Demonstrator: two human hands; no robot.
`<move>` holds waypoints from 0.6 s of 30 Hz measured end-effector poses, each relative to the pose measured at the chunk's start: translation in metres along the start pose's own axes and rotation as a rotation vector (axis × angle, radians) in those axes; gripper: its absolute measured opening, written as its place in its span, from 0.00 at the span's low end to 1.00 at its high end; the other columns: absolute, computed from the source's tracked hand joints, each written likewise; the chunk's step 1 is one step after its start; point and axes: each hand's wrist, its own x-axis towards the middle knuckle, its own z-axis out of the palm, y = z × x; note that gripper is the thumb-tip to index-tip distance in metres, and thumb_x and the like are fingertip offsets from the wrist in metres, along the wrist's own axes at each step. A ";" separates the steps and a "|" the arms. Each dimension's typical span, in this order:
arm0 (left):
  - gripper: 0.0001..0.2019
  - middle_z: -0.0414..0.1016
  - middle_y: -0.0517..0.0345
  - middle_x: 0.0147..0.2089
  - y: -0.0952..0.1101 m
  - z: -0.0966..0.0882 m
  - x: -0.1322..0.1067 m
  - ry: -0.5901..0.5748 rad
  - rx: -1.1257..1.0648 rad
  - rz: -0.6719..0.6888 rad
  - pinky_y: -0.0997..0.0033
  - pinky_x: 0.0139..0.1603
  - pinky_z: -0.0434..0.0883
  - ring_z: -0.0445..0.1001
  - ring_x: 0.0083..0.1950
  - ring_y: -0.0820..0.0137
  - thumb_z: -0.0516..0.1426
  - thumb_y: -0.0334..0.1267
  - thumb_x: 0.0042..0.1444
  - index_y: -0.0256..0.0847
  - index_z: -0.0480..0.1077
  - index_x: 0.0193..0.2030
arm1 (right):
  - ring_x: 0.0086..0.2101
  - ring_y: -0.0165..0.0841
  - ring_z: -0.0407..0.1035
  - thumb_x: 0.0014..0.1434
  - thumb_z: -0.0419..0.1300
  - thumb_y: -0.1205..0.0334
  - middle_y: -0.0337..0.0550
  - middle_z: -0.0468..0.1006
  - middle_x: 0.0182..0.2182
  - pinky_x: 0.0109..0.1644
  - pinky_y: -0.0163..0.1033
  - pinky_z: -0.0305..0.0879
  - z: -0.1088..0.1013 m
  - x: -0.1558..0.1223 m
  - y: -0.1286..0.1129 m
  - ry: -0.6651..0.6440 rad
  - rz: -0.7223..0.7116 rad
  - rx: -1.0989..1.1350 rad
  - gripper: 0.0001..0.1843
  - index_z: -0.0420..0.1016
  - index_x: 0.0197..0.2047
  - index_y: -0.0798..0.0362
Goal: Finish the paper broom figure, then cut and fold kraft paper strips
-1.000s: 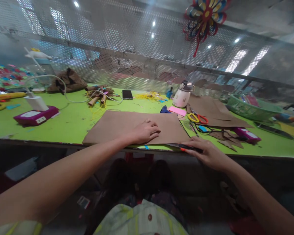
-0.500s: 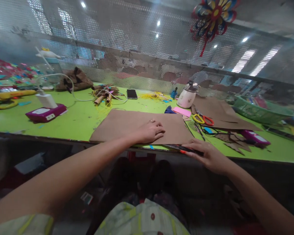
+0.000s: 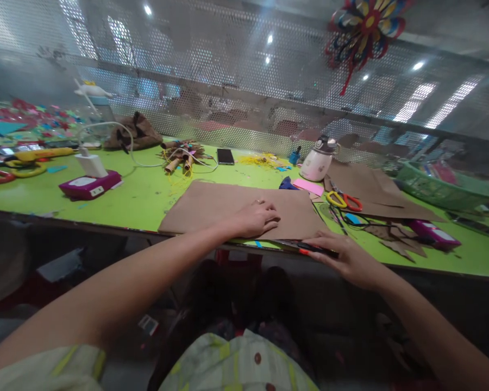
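Observation:
A sheet of brown kraft paper (image 3: 212,209) lies flat along the front edge of the green table (image 3: 134,187). Resting on its right half, my left hand (image 3: 257,218) presses down with fingers extended and slightly bent, gripping nothing. My right hand (image 3: 346,255) is at the sheet's lower right corner, closed around a slim black tool (image 3: 320,248) with an orange-red part. The tool points left along the table edge, its front end partly under the paper, so I cannot tell its exact kind. A small blue scrap (image 3: 258,244) shows below the sheet.
Right of the sheet lie scissors (image 3: 344,201), pink paper slips (image 3: 308,187), more brown paper (image 3: 370,190) and a green basket (image 3: 440,193). A white bottle (image 3: 315,160) stands behind. Leftward are a phone (image 3: 225,157), rolled brown paper tubes (image 3: 181,160) and a purple power strip (image 3: 90,185) with a cable.
The view has shifted slightly, so the table items appear a little further right. Both hands keep nearly the same position on the paper and tool.

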 end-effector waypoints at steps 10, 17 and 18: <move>0.18 0.70 0.50 0.48 0.000 0.000 0.001 0.004 0.022 0.010 0.66 0.54 0.56 0.64 0.47 0.66 0.44 0.43 0.63 0.40 0.71 0.48 | 0.40 0.36 0.69 0.63 0.50 0.55 0.47 0.75 0.39 0.45 0.39 0.65 -0.001 0.001 -0.008 0.010 0.011 -0.013 0.16 0.74 0.47 0.51; 0.17 0.71 0.51 0.48 0.000 0.000 0.000 -0.006 0.031 0.007 0.65 0.54 0.56 0.65 0.48 0.65 0.45 0.43 0.63 0.39 0.71 0.48 | 0.40 0.36 0.69 0.63 0.50 0.55 0.48 0.75 0.39 0.45 0.40 0.64 0.006 0.014 -0.014 -0.004 -0.015 -0.021 0.16 0.74 0.47 0.51; 0.17 0.71 0.51 0.48 -0.001 0.000 0.000 -0.005 0.032 0.004 0.65 0.54 0.56 0.65 0.48 0.65 0.45 0.43 0.63 0.39 0.71 0.47 | 0.41 0.36 0.69 0.63 0.50 0.55 0.48 0.74 0.40 0.45 0.40 0.64 0.007 0.014 -0.015 -0.008 -0.017 -0.018 0.16 0.74 0.47 0.51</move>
